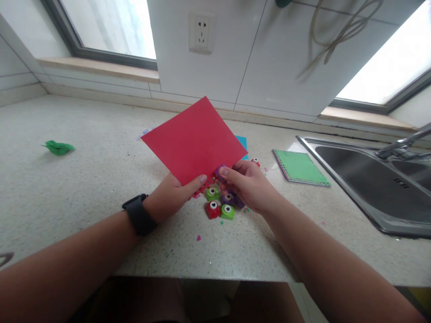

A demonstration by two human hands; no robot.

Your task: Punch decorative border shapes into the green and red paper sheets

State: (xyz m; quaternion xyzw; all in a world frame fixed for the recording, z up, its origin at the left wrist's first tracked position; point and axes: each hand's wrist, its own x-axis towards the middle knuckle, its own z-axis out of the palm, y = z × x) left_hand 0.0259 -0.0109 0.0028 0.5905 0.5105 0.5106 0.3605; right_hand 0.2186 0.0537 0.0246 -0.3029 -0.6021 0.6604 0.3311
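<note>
A red sheet of paper [195, 139] is held up, tilted, above the counter. My left hand [173, 193] pinches its lower left edge, with the thumb on top and the fingers behind. My right hand [251, 184] grips a purple craft punch [220, 172] at the sheet's lower right edge, thumb pressed on it. Below lie several more punches: a green one [212, 194], a red one [213, 209], a second green one [228, 211] and a purple one [228, 197]. Small red paper cutouts [198, 191] are scattered beside them.
A green sheet stack [303, 167] lies right, beside the steel sink [377, 193] with its faucet [404, 146]. Crumpled green paper [58, 147] sits far left. Blue paper [241, 146] and a red punch [256, 162] are behind my right hand. A tiled wall [208, 76] bounds the counter.
</note>
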